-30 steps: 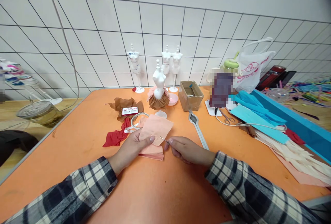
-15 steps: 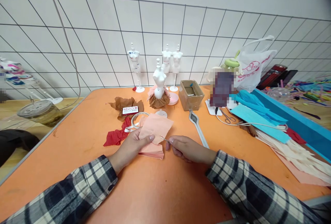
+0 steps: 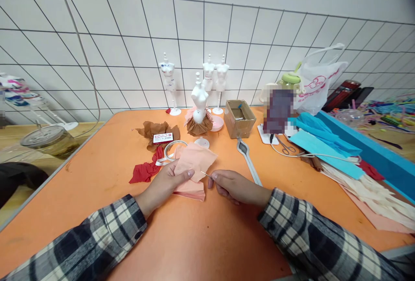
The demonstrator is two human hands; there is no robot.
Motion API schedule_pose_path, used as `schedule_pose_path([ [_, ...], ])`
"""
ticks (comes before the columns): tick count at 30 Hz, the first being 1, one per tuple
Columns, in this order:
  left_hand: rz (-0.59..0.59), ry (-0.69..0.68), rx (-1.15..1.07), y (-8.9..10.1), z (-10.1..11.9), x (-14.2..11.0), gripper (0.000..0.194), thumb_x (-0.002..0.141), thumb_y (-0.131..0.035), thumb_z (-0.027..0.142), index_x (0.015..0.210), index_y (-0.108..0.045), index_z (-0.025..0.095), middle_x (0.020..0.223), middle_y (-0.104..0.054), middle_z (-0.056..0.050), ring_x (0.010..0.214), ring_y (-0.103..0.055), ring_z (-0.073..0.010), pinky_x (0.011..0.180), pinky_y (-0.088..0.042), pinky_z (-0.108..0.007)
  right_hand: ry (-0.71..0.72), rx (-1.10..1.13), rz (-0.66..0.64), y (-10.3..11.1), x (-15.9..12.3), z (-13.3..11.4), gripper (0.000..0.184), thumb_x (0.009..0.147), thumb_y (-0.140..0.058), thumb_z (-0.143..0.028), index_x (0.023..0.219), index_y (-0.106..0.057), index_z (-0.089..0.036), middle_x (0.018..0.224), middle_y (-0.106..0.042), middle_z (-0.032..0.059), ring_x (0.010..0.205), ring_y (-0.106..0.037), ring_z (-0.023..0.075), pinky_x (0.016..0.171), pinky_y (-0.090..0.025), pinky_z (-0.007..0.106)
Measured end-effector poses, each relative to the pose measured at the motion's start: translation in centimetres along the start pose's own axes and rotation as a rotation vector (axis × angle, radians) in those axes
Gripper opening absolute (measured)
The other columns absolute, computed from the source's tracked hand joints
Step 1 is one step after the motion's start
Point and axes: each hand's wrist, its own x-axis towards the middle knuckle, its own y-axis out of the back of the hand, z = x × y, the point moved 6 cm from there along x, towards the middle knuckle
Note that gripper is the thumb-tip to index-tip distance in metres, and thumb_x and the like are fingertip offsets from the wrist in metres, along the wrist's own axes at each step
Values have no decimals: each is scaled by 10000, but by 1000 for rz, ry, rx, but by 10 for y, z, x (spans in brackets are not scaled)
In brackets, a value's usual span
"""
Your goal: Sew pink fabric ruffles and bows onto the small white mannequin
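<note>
My left hand (image 3: 164,186) grips a folded piece of pink crepe paper (image 3: 194,164) just above the orange table (image 3: 194,237), thumb pressed on its face. My right hand (image 3: 235,186) is closed in a pinch on a thin metal needle (image 3: 205,174), whose tip points at the paper's right edge. More pink paper lies under the held piece. Both sleeves are plaid.
Red paper scraps (image 3: 144,170), a tape roll (image 3: 173,149) and brown paper (image 3: 155,132) lie behind my left hand. Small white mannequins (image 3: 200,99) stand at the back near a cardboard box (image 3: 239,119). A grey tool (image 3: 248,162), scissors (image 3: 283,146) and stacked coloured paper (image 3: 327,147) lie right.
</note>
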Motion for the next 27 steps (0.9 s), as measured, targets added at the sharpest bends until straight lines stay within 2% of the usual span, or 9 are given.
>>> schedule_pose_path([
  [6, 18, 3, 16, 1, -1, -1, 341, 760, -734, 357, 1023, -661, 153, 973, -736, -78, 826, -682, -225, 752, -508, -309, 0, 5, -9, 0, 1, 0, 377, 961, -336, -494, 883, -526, -178, 581, -364, -72, 374, -277, 40, 307, -290, 145],
  [12, 33, -13, -40, 2, 1, 0, 355, 778, -719, 327, 1066, -648, 133, 1076, -716, -116, 859, -682, -232, 754, -510, -306, 17, 42, -19, 0, 0, 0, 376, 963, -333, -481, 881, -536, -175, 568, -359, -77, 362, -290, 43, 306, -295, 150],
  [18, -17, -4, -21, -1, 0, 0, 305, 789, -711, 321, 1024, -645, 138, 975, -733, -94, 831, -682, -220, 783, -505, -320, 13, 46, -7, -2, 2, 0, 373, 965, -319, -474, 918, -543, -179, 584, -361, -70, 383, -307, 57, 318, -338, 167],
  [22, -63, 12, -38, -5, 0, 0, 284, 802, -703, 302, 1037, -638, 156, 983, -740, -78, 831, -683, -204, 774, -507, -302, 41, 25, -17, -3, 3, 1, 383, 964, -319, -493, 911, -539, -184, 604, -351, -64, 402, -311, 56, 326, -357, 164],
  [27, -54, 21, -35, -5, 0, 0, 282, 799, -711, 296, 1031, -642, 151, 984, -744, -77, 819, -680, -183, 763, -506, -273, 55, -5, -4, -1, 3, 3, 375, 968, -298, -506, 875, -499, -203, 615, -333, -62, 416, -307, 57, 326, -354, 160],
])
